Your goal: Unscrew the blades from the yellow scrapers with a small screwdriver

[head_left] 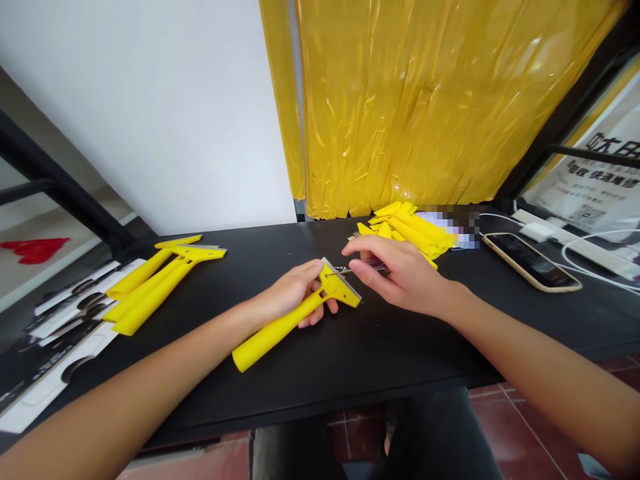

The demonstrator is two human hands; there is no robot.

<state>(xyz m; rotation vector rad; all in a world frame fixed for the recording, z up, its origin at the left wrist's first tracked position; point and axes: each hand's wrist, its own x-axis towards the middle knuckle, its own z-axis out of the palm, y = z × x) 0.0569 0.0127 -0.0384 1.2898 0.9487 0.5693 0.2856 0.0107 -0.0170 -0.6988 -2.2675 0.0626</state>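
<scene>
My left hand (294, 285) grips a yellow scraper (280, 333) by its head, fingers behind it and thumb along the edge. Its handle slants down toward the front left, and a metal blade lines the head's far right edge. In my right hand (400, 272) is a small screwdriver (341, 272), held between closed fingers. Its thin shaft points left, with the tip at a screw on the scraper head. My fingers hide most of its handle. Just behind my right hand lies a pile of yellow scraper parts (415, 227).
Several bladed yellow scrapers (155, 287) lie at the left, partly over white and black boxes (80, 360). A phone (533, 261), white cables and a power strip (575, 243) are on the black table (210, 393) at the right. Yellow plastic sheeting (400, 100) hangs behind.
</scene>
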